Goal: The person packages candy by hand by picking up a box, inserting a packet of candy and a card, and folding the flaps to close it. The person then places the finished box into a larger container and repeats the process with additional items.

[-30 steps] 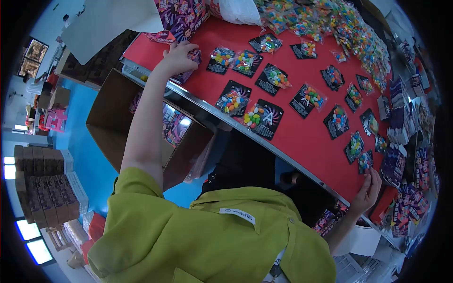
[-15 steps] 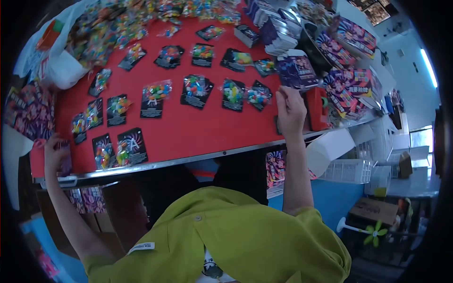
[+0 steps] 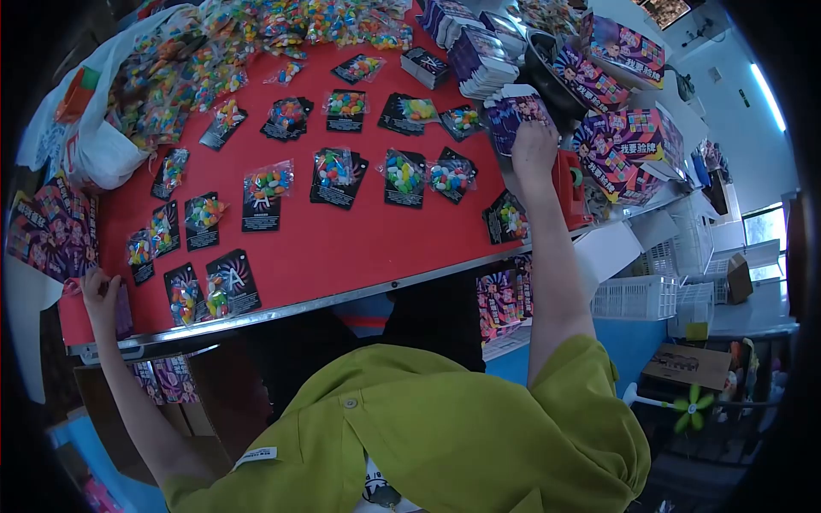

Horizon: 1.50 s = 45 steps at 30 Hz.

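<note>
My right hand [image 3: 536, 152] is closed with its fingertips on the near edge of a purple printed packet [image 3: 513, 118] at the right of the red table. My left hand [image 3: 101, 291] is at the front left corner, its fingers bent together; what they hold, if anything, is hidden. Beside it lie a purple item [image 3: 124, 309] and a pink box-like thing [image 3: 75, 315]. Rows of black cards with clear bags of coloured candies [image 3: 332, 175] on them cover the middle. Another such card with a candy bag [image 3: 510, 217] lies below my right forearm's left side.
A heap of candy bags [image 3: 231, 51] fills the back left, beside a white plastic bag [image 3: 107, 154]. Stacked purple packets [image 3: 485, 64], printed boxes [image 3: 629, 141] and a red tape dispenser [image 3: 571, 184] stand right. The metal table edge [image 3: 342, 301] runs before me.
My right hand has moved up and away from the front edge onto the purple packet, uncovering the card with candies there. My left hand has shifted slightly off the purple item. The view has shifted.
</note>
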Each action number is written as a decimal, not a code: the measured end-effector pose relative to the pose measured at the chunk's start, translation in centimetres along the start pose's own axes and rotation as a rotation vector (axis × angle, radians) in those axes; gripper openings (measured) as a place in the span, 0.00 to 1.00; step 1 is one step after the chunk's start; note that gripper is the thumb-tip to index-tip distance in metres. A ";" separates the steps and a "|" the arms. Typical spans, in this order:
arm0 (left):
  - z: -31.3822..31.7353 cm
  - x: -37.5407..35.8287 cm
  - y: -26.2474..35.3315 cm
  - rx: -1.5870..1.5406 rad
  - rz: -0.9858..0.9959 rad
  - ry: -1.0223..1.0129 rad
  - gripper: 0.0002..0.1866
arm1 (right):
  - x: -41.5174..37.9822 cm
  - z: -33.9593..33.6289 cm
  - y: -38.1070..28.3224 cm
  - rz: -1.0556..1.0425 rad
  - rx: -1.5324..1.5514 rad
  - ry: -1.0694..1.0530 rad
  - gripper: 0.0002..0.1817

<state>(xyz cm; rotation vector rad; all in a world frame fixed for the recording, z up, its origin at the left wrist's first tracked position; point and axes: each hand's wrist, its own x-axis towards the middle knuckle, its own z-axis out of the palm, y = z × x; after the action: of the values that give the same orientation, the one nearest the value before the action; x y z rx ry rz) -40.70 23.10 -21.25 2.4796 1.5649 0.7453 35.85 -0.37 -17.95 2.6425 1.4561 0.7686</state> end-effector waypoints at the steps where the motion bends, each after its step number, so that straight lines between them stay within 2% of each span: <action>1: 0.1 0.2 0.2 -0.035 0.009 0.021 0.11 | 0.0 0.3 -0.4 -0.066 -0.108 0.073 0.08; 2: 0.3 0.3 0.2 -0.036 0.017 0.018 0.11 | -0.1 0.5 -0.5 -0.132 -0.216 0.146 0.08; 6: 0.0 0.2 1.2 0.000 0.088 0.096 0.10 | 0.0 -0.4 -0.5 -0.154 -0.192 0.067 0.08; 11: -0.4 0.3 2.7 -0.007 0.093 0.120 0.09 | 0.6 0.2 0.3 0.037 -0.030 0.318 0.10; 12: -0.5 0.3 2.6 0.019 0.101 0.094 0.08 | 1.2 1.4 0.8 0.041 -0.028 0.317 0.10; 14: -0.4 0.3 2.2 0.045 0.116 0.065 0.08 | 1.8 4.5 1.7 0.068 -0.051 0.168 0.10; 15: -0.2 0.3 1.8 0.020 0.137 0.083 0.08 | 1.6 3.7 1.3 0.074 -0.050 0.168 0.10; 17: -0.1 0.3 1.5 -0.003 0.158 0.106 0.08 | 1.6 0.6 -0.5 -0.120 -0.240 0.002 0.10; 20: -0.6 0.2 1.7 0.011 0.174 0.094 0.05 | 1.5 0.3 -0.6 -0.155 -0.253 0.103 0.08; 22: -1.1 0.4 3.6 0.244 0.211 0.262 0.06 | 1.6 0.3 -0.2 -0.119 -0.268 0.099 0.08; 23: -1.4 0.5 5.0 0.245 0.210 0.262 0.06 | 1.7 0.4 -0.2 -0.088 -0.282 0.094 0.08; 24: -1.8 0.8 7.7 0.110 0.203 0.341 0.09 | 1.6 -0.3 -0.4 -0.093 -0.279 0.096 0.08; 25: -2.2 0.8 10.8 -0.021 0.189 0.421 0.12 | 1.3 -1.8 -0.9 -0.094 -0.283 0.287 0.07; 26: -2.3 0.9 14.6 -0.236 0.169 0.368 0.15 | 0.9 -3.4 -1.5 -0.095 -0.279 0.478 0.07; 27: -2.0 1.2 19.0 -0.447 0.148 0.312 0.19 | 0.2 -5.2 -2.8 -0.107 -0.241 0.524 0.06; 28: -1.0 1.2 23.8 -0.790 0.105 0.206 0.24 | -0.9 -7.3 -4.6 -0.112 -0.205 0.567 0.06; 29: 0.6 1.4 28.3 -1.133 0.060 0.094 0.30 | -2.5 -9.2 -7.1 -0.123 -0.068 0.536 0.04; 30: 3.2 1.4 31.5 -1.406 0.100 -0.053 0.41 | -4.5 -11.2 -10.0 -0.130 0.066 0.501 0.03; 31: 5.1 1.0 34.9 -1.590 0.045 -0.216 0.45 | -6.6 -13.2 -12.8 -0.181 0.277 0.502 0.05; 33: 9.9 -0.3 38.8 -1.829 -0.103 -0.415 0.44 | -10.9 -15.6 -17.6 -0.302 0.718 0.425 0.11; 34: 11.3 -0.7 40.1 -1.893 -0.145 -0.473 0.42 | -12.5 -15.9 -19.0 -0.374 0.954 0.335 0.14; 35: 12.0 -1.2 40.8 -1.952 -0.197 -0.522 0.39 | -13.2 -16.1 -19.5 -0.392 0.981 0.316 0.14; 37: 10.4 -1.6 40.8 -2.054 -0.349 -0.732 0.34 | -14.2 -16.2 -20.4 -0.491 1.250 0.135 0.22; 38: 10.5 -2.0 40.4 -2.148 -0.387 -0.804 0.30 | -14.2 -15.0 -19.4 -0.559 1.266 -0.034 0.24; 40: 10.6 -3.1 39.2 -2.184 -0.388 -0.961 0.27 | -13.5 -13.5 -18.8 -0.491 1.342 0.041 0.23; 41: 11.5 -3.7 38.0 -1.985 -0.404 -1.134 0.27 | -13.1 -13.3 -19.1 -0.521 1.216 0.082 0.23; 45: 9.1 -3.7 39.0 -2.040 -0.552 -1.110 0.29 | -13.2 -11.3 -19.3 -0.682 1.081 0.217 0.24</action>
<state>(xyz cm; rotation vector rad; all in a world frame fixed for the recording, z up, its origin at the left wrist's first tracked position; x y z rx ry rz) -5.93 3.39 -16.81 0.5102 0.2966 0.2743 9.95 -2.41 -18.28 2.1731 3.2714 0.1817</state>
